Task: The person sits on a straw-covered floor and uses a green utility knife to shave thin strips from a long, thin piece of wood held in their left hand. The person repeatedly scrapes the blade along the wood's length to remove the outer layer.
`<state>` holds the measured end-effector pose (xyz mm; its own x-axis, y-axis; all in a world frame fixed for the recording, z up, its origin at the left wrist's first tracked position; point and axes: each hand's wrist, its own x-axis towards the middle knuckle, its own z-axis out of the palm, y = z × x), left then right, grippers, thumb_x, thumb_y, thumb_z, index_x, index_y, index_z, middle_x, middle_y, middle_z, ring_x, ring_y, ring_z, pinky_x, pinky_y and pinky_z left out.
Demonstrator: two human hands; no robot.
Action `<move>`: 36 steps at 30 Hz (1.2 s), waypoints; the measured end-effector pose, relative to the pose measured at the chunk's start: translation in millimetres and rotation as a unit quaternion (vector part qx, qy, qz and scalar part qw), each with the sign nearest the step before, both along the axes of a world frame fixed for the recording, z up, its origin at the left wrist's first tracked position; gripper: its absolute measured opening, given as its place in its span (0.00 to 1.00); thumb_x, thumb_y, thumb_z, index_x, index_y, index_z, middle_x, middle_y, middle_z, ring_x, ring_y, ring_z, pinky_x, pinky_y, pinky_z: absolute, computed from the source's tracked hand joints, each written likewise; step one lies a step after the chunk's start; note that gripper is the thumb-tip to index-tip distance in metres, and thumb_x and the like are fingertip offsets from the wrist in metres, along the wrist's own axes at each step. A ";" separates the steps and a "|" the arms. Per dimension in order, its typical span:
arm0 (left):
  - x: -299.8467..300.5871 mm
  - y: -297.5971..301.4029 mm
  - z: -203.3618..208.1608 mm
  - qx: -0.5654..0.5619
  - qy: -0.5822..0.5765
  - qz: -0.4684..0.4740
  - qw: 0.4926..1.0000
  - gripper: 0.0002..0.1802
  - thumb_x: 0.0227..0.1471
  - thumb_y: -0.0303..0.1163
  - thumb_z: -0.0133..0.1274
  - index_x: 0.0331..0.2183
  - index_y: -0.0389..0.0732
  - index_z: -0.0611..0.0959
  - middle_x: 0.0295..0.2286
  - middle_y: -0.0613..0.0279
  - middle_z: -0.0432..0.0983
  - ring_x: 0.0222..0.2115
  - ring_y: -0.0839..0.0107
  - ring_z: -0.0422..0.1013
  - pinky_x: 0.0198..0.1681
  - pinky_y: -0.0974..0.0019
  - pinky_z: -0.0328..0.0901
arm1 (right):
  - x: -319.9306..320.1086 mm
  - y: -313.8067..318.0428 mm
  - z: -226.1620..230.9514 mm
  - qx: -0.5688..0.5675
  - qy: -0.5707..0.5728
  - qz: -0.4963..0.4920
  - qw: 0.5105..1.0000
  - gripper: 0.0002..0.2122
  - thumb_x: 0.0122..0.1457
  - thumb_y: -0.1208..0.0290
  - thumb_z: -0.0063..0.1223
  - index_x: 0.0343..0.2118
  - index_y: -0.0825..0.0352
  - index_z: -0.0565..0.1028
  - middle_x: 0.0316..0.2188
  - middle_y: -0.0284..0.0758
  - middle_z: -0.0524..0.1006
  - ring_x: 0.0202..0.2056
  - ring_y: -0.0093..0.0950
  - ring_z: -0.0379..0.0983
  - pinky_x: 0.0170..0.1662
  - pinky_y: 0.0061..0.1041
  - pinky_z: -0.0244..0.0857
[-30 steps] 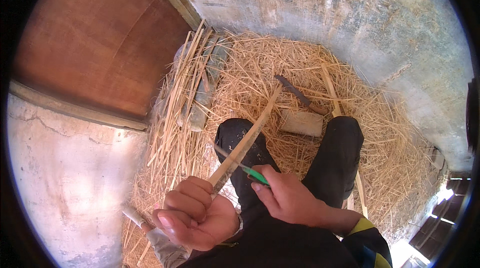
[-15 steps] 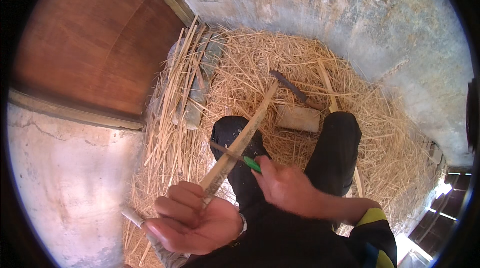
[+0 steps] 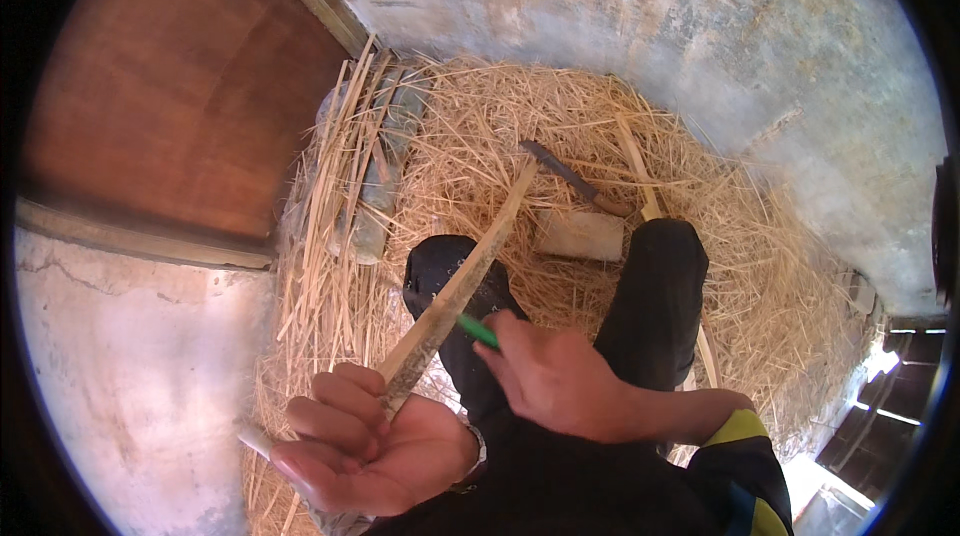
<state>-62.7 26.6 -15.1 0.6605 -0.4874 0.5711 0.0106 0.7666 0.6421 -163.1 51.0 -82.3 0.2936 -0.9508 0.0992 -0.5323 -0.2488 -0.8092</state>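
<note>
My left hand (image 3: 375, 446), palm up at the lower left, is closed around the lower end of a long split bamboo strip (image 3: 462, 283). The strip slants up and away across my left knee, pale on its face and mottled grey along one side. My right hand (image 3: 560, 381) grips a small knife by its green handle (image 3: 477, 330), close to the strip's right side. The knife's blade is mostly hidden at the strip. Past the strip's far end lies a machete (image 3: 565, 174) with a dark blade and a brown handle.
Straw-like shavings (image 3: 490, 116) cover the floor. A pale block (image 3: 580, 235) sits between my knees, and another strip (image 3: 633, 161) lies beyond the right knee. Thin split strips (image 3: 345, 176) are piled at left, by a brown wooden panel (image 3: 180, 86). A stained wall (image 3: 720, 26) stands behind.
The knife's blade, which lay visibly across the strip before, is now mostly out of sight, with the handle slightly lower left. The whole view has shifted a little; both holds are kept.
</note>
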 end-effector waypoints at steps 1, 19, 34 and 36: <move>-1.9 2.0 0.6 -0.007 0.001 -0.011 1.000 0.24 0.61 0.38 0.39 0.15 0.49 0.54 0.14 0.72 0.44 0.15 0.80 0.42 0.22 0.71 0.42 | 3.0 2.8 4.0 -0.032 -0.024 0.010 0.999 0.10 0.58 0.71 0.51 0.33 0.71 0.65 0.20 0.45 0.73 0.17 0.43 0.71 0.18 0.38 0.64; 15.8 4.0 -6.5 -0.048 -0.015 -0.095 0.994 0.22 0.58 0.35 0.41 0.14 0.46 0.56 0.08 0.69 0.48 0.07 0.78 0.44 0.11 0.72 0.44 | -17.3 15.1 12.7 0.005 -0.071 -0.025 0.997 0.09 0.59 0.68 0.50 0.33 0.69 0.66 0.21 0.43 0.72 0.20 0.46 0.70 0.22 0.38 0.64; 51.0 0.0 -3.4 -0.090 -0.223 -0.311 0.919 0.23 0.56 0.33 0.42 0.12 0.48 0.56 0.03 0.72 0.53 0.03 0.82 0.48 0.04 0.76 0.51 | -7.1 -3.2 -23.9 0.013 0.157 -0.094 0.983 0.11 0.59 0.64 0.51 0.31 0.67 0.67 0.14 0.42 0.72 0.16 0.43 0.71 0.18 0.39 0.64; 47.6 2.0 -2.5 -0.094 -0.210 -0.282 0.931 0.23 0.56 0.33 0.41 0.11 0.48 0.56 0.03 0.72 0.53 0.03 0.82 0.49 0.04 0.76 0.51 | -2.2 4.4 -15.5 0.004 0.111 -0.083 0.990 0.10 0.59 0.65 0.50 0.31 0.68 0.67 0.13 0.43 0.71 0.16 0.43 0.71 0.19 0.39 0.64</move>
